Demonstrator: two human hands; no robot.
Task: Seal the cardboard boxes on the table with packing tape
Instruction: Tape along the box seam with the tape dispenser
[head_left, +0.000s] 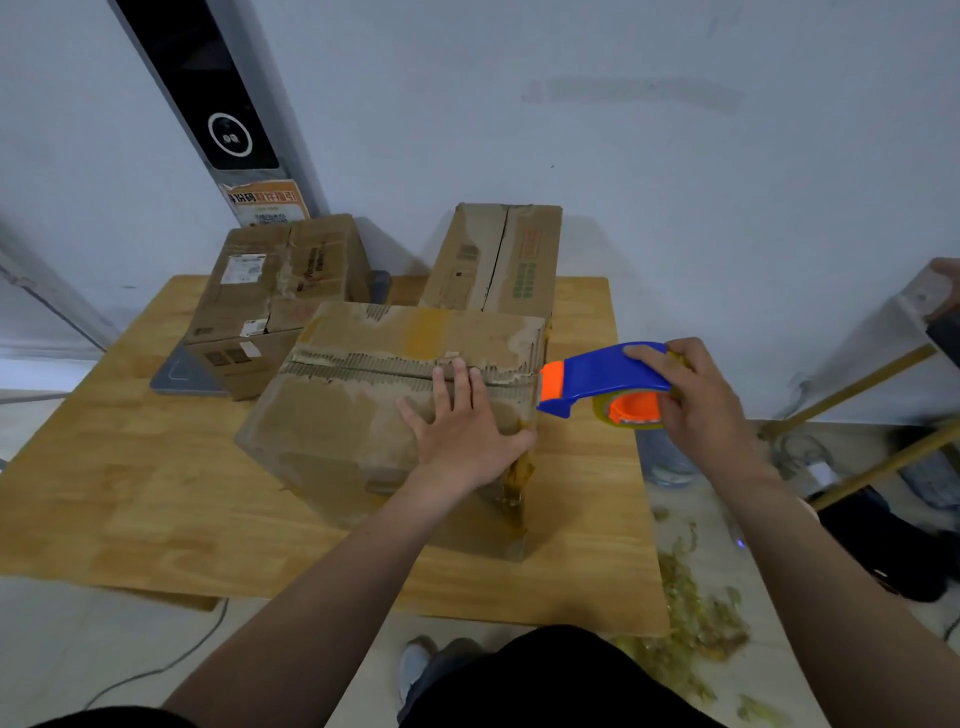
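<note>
A worn cardboard box (353, 415) stands at the middle of the wooden table (130, 493), its two top flaps closed along a torn seam. My left hand (460, 426) lies flat on the box's top near its right end, fingers spread. My right hand (696, 400) grips a blue and orange tape dispenser (597, 379) just off the box's right edge, its nose touching the top right corner by the seam. Yellowish tape scraps hang down that right corner. Two more boxes stand behind: one at back left (275, 296), one at back right (498, 260).
A grey flat slab (176, 374) lies under the back-left box. A dark grey panel (218, 98) leans on the wall behind. Crumpled tape scraps (691, 613) litter the floor at right, beside a wooden frame (857, 452) and dark bags. A cable runs on the floor at lower left.
</note>
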